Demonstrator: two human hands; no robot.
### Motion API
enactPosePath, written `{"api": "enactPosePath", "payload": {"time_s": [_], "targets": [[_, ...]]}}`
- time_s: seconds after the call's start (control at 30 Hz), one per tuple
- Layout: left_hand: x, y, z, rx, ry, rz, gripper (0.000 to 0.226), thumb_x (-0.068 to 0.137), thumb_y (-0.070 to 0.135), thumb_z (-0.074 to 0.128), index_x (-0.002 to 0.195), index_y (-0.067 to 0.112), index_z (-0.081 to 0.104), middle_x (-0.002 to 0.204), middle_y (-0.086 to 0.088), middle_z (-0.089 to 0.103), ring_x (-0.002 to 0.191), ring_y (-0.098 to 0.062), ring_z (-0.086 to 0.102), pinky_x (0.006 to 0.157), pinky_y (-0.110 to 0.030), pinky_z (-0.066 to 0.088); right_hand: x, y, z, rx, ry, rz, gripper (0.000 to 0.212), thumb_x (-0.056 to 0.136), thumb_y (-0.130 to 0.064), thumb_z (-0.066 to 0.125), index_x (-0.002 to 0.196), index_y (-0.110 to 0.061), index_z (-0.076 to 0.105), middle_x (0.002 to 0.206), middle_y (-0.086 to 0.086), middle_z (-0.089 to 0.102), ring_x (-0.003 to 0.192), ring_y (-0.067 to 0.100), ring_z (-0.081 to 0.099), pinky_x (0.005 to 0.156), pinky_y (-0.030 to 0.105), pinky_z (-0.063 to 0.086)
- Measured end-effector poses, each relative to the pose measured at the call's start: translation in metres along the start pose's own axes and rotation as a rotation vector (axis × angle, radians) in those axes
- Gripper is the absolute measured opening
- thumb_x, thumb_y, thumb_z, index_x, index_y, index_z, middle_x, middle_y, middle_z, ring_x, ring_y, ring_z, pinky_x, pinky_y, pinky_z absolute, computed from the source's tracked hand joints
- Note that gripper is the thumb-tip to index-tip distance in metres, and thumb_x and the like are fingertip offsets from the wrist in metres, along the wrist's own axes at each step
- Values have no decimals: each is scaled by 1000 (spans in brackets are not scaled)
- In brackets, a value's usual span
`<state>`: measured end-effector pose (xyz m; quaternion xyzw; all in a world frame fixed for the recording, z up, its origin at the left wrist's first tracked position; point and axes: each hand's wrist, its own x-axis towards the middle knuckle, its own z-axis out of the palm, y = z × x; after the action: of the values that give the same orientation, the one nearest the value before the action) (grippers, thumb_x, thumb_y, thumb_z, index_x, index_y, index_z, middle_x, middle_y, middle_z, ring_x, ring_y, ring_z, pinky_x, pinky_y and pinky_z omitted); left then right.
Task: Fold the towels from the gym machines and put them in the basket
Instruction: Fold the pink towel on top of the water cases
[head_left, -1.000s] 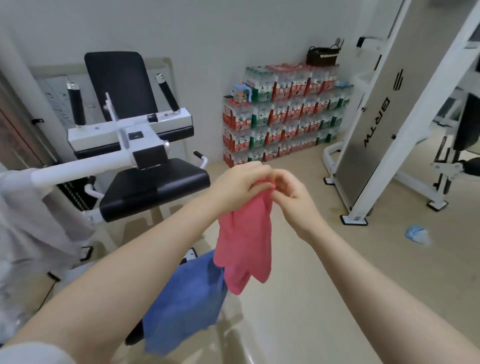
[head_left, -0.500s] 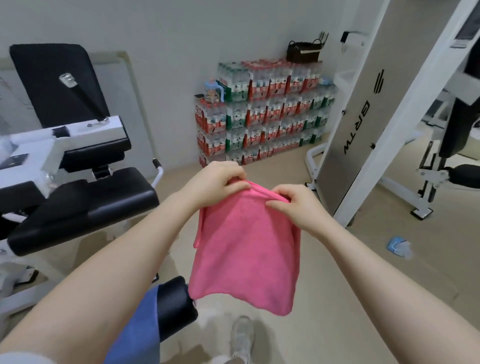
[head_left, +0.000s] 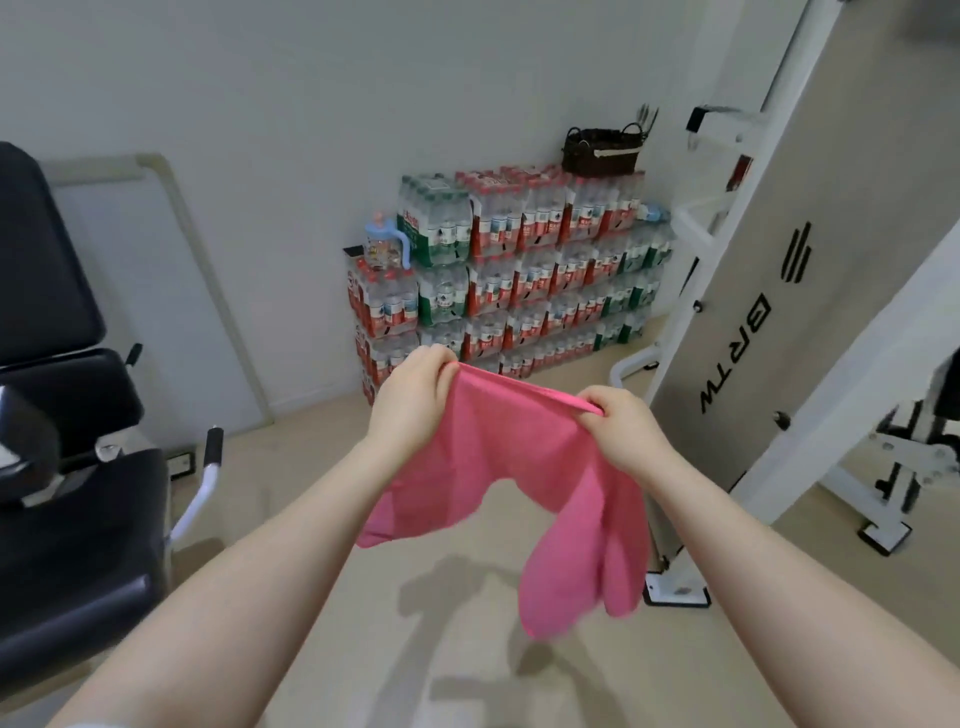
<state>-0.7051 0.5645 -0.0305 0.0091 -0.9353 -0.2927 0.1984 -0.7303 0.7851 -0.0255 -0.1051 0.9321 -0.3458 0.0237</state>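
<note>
**Pink towel held up between two hands, one basket far off on the water stack**

Beige floor (head_left: 467, 597) takes up most of my view, and the widest bare stretch of it runs from under the arms towards the back wall. On my right stands one white weight machine (head_left: 769, 332) with a grey panel; its foot plates sit on the floor just right of the hanging cloth, so room that side is tight. On my left is one black padded seat machine (head_left: 67, 467), its white handle bar reaching towards the middle, well apart from the towel. Against the wall I see one stack of shrink-wrapped water bottle packs (head_left: 519, 275), about four tiers high; I cannot count the packs exactly. One dark woven basket (head_left: 600, 150) sits on top of the stack at its right end, well apart from the hands. One small clear jug with a blue handle (head_left: 384, 247) stands on the stack's lower left step.

I count one pink towel (head_left: 498, 457), held in the air over the floor, touching nothing but the hands. Its top edge is stretched nearly taut between them; the lower edge droops in two lobes, the right one hanging lower. My left hand (head_left: 410, 400) pinches the top left corner, fingers curled over the hem. My right hand (head_left: 623, 431) grips the top right corner the same way, knuckles towards me.
</note>
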Motion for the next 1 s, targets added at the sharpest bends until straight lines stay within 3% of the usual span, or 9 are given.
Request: {"api": "enactPosePath", "payload": {"time_s": [0.13, 0.27, 0.43, 0.57, 0.7, 0.87, 1.0], "targets": [[83, -5, 36, -27, 21, -42, 22, 97, 14, 36, 102, 5, 56, 102, -11, 54, 93, -24, 52, 84, -36, 41, 92, 28, -13, 121, 120, 72, 22, 92, -5, 43, 93, -9, 65, 85, 0, 60, 80, 18, 53, 61, 29, 38], [167, -12, 74, -125, 113, -138, 24, 96, 8, 34, 102, 5, 57, 99, -7, 51, 90, -13, 44, 77, -23, 31, 191, 58, -27, 150, 200, 35, 21, 90, -3, 41, 87, -12, 60, 87, 4, 58, 81, 21, 50, 57, 28, 33], [277, -22, 127, -199, 205, -258, 25, 94, 4, 36, 102, 5, 60, 99, -4, 50, 92, -12, 44, 73, -14, 27, 322, 84, -50, 100, 306, -77, 16, 89, -10, 49, 97, -11, 62, 95, 0, 50, 87, 16, 47, 73, 28, 34], [366, -26, 157, -214, 292, -311, 21, 92, 4, 41, 102, 3, 59, 106, -11, 59, 97, -21, 53, 82, -24, 36, 425, 96, -80, 212, 288, -114, 16, 92, -15, 49, 108, -14, 53, 97, 0, 55, 88, 18, 52, 73, 33, 43], [466, -25, 174, -267, 384, -329, 19, 90, 4, 44, 101, 3, 60, 104, -12, 62, 95, -22, 56, 87, -31, 41, 532, 96, -122, 176, 262, -158, 11, 95, -15, 45, 100, -10, 53, 85, -1, 53, 77, 17, 49, 64, 33, 39], [558, -39, 199, -282, 450, -374, 16, 91, 7, 45, 100, 5, 58, 94, -2, 57, 87, -13, 48, 70, -16, 32, 635, 109, -124, 130, 194, -244, 17, 95, -14, 43, 97, -8, 60, 83, 3, 58, 76, 18, 52, 63, 33, 39], [634, -74, 221, -356, 435, -403, 12, 92, 9, 44, 94, 15, 54, 77, 7, 50, 70, -12, 44, 61, -18, 36, 727, 121, -114, -54, 213, -361, 17, 92, -11, 48, 99, -9, 62, 91, 6, 63, 83, 20, 54, 68, 32, 39]]}}
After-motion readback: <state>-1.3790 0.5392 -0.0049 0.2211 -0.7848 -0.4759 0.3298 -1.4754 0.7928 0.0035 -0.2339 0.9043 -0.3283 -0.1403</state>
